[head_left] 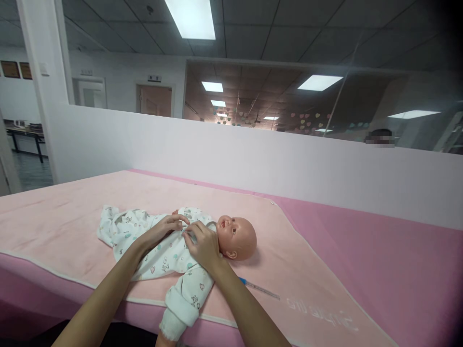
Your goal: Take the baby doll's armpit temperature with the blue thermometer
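A baby doll (242, 238) lies on its back with its head to the right, dressed in a white patterned baby outfit (159, 258). My left hand (166, 226) rests over the chest, fingers curled at the front of the outfit. Beside it, my right hand (203, 243) bends over the upper chest near the neckline, thumb and fingers closed on the cloth. The fingertips of both hands nearly meet, and the bit of cloth between them is mostly hidden. One sleeve, with a folded cuff, reaches toward me at the table's near edge.
A thermometer (262, 289) with a blue end lies by my right forearm. Under the doll is a pale pink blanket (318, 294) on a darker pink padded surface (405, 260). A white wall (253, 159) with glass above stands behind; part of a person's head (379, 137) shows beyond it.
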The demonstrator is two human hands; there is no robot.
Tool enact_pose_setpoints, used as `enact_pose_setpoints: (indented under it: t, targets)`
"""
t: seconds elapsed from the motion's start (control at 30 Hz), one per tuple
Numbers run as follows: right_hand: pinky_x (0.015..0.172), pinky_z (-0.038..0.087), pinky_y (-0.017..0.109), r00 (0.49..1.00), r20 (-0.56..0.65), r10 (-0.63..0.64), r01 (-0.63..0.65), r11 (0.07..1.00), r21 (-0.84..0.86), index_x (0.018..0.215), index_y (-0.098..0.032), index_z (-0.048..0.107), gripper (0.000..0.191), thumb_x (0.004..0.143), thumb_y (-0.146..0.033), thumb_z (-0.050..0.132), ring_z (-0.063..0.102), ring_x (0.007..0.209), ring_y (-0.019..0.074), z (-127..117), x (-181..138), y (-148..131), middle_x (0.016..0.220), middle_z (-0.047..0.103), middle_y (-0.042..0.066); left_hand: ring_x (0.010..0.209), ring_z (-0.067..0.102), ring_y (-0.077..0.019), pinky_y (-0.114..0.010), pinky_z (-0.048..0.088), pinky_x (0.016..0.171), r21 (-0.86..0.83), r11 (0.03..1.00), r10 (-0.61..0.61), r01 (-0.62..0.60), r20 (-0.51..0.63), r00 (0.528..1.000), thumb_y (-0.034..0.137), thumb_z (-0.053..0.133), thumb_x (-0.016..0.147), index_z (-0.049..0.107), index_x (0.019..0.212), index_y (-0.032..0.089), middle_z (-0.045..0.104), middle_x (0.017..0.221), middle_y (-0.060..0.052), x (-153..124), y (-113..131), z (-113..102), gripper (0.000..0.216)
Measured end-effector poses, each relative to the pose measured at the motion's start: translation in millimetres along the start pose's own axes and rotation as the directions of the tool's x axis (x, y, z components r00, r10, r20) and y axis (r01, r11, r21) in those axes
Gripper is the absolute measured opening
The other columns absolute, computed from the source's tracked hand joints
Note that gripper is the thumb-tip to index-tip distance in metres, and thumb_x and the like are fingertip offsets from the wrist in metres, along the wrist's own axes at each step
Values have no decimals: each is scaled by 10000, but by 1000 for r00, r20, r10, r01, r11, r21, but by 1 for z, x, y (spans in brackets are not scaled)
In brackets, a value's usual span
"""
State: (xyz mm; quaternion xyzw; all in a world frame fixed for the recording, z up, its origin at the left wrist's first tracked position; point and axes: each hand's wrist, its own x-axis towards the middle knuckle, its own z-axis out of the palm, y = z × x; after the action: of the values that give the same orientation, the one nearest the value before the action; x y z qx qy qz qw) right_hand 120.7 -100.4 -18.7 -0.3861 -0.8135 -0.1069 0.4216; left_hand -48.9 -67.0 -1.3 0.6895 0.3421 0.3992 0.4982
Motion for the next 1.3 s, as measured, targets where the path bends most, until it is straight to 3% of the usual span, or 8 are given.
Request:
enact_pose_setpoints:
  t: [0.13,0.37,0.57,0.77,1.07,1.3]
  targets:
    - [604,398,208,1000,4,-8,9,1000,-23,899,-204,556,138,830,-280,463,571,742,115,-3,0,-2,861,602,18,799,514,-196,-258,374,683,-34,999,-13,13,21,1000,298,563,664,616,883,179,573,820,-29,-1,0,1,255]
    - [547,371,227,998,41,-40,44,994,-100,968,-220,550,182,844,-259,422,573,710,132,1,1,-7,891,621,28,740,498,-161,-242,376,683,-78,997,16,-10,83,996,277,551,703,594,918,185,540,696,7,4,2,5,238]
    - [522,354,234,997,71,-37,43,995,-89,963,-231,545,270,755,-102,432,573,691,133,3,6,-6,899,631,2,619,479,-132,-216,351,560,52,996,-83,75,179,980,345,589,728,599,949,182,530,666,9,1,4,-15,275]
    - [461,293,251,989,139,-54,69,992,-106,963,-240,552,201,809,-256,424,565,591,142,16,20,-23,737,634,-15,869,549,-196,-271,417,762,86,996,-12,1,133,991,340,601,735,592,972,200,611,907,-52,-20,-7,-35,275]
    - [459,248,234,988,142,-53,73,987,-142,887,-224,567,187,766,-248,427,528,608,120,19,10,-26,809,583,-6,825,532,-188,-280,431,732,158,987,-47,27,122,991,410,516,770,601,893,167,587,862,-48,-29,3,-32,286]
    - [463,230,232,986,159,-54,78,986,-148,888,-232,566,216,702,-225,457,495,605,107,15,8,-28,843,544,-11,754,503,-157,-244,401,686,241,970,-65,20,180,981,382,580,731,605,911,184,563,787,-19,-36,6,-34,268]
